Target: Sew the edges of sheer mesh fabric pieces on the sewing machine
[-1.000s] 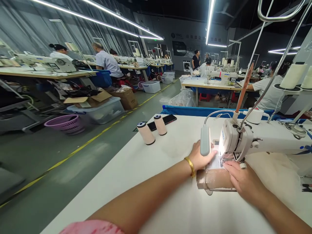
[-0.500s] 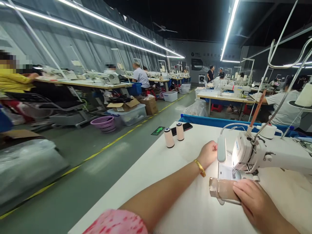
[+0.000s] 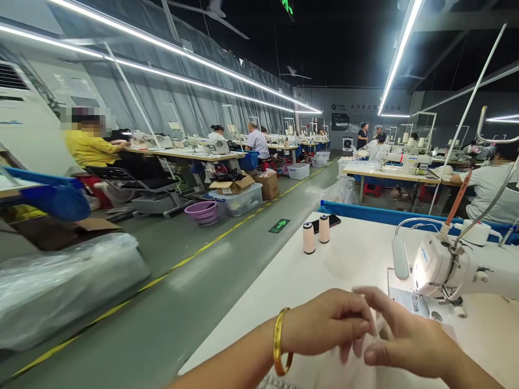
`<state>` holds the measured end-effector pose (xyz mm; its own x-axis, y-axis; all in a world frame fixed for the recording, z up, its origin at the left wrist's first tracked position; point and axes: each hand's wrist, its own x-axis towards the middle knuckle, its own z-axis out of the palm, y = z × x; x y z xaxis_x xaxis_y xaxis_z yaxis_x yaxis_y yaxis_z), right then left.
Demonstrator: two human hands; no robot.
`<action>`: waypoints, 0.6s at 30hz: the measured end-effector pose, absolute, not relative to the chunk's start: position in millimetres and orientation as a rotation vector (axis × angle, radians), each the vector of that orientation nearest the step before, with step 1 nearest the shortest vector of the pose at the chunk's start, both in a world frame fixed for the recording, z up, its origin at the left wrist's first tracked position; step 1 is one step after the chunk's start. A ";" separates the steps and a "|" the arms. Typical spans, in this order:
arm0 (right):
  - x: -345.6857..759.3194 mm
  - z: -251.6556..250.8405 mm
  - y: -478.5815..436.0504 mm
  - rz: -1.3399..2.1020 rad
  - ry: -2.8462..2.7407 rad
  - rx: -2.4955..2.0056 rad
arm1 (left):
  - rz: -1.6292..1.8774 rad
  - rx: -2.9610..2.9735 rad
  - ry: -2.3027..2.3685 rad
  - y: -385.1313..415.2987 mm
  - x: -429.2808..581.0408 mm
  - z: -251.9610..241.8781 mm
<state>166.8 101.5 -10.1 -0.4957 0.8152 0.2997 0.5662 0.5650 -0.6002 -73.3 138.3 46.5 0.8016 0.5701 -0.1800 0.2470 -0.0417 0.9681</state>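
The 2 hands now meet in front of the sewing machine (image 3: 436, 265), nearer the wearer; 0.5 s earlier they were apart, the left beside the lamp (image 3: 400, 258) and the right on a brown taped block. That block no longer shows. The left hand (image 3: 330, 324), with its gold bracelet (image 3: 279, 343), has its fingers curled and closed on a pale sheer cloth (image 3: 377, 328), which is between the 2 hands and blurred. The right hand (image 3: 413, 337) faces it, thumb and forefinger parted around the cloth; whether it grips any of it, I cannot tell. The metal plate under the needle, covered by fingers 1 s ago, is partly in the open.

The view has swung left, so the table (image 3: 284, 283) sits farther to the right. On it, 2 pale pink spools (image 3: 308, 239) stand upright in the same arrangement as before, just beside a dark phone (image 3: 334, 220). A co-worker in yellow (image 3: 90, 145), cut off by the left edge 0.5 s ago, is now more fully in view.
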 end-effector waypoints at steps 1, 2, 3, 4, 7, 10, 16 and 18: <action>164.0 -13.2 107.7 0.873 -2.212 -1.069 | 0.297 1.644 0.669 137.8 -81.4 47.8; 161.2 -16.3 113.7 1.139 -2.144 -1.036 | 0.327 1.668 0.698 140.1 -89.4 48.1; 158.0 -18.8 119.7 1.327 -2.043 -1.012 | 0.380 1.695 0.744 145.1 -96.7 47.1; 154.4 -20.2 125.7 1.449 -1.922 -0.998 | 0.462 1.718 0.813 152.5 -103.0 44.9; 142.2 -17.5 147.8 1.499 -1.552 -1.011 | 0.775 1.683 1.069 184.4 -111.5 31.0; 129.8 -13.7 181.1 1.329 -1.334 -1.071 | 0.929 1.643 1.205 220.2 -104.6 11.6; 112.9 -28.9 254.3 0.993 -1.172 -1.351 | 1.002 1.663 1.440 276.8 -85.1 -22.1; 110.3 -33.7 268.6 0.931 -1.199 -1.443 | 0.980 1.750 1.492 288.9 -85.2 -29.9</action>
<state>110.3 268.6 -33.7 0.2120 0.9766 0.0366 0.2070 -0.0082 -0.9783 -85.2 288.9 -29.9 0.0819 0.9872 0.1368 0.5179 -0.1594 0.8405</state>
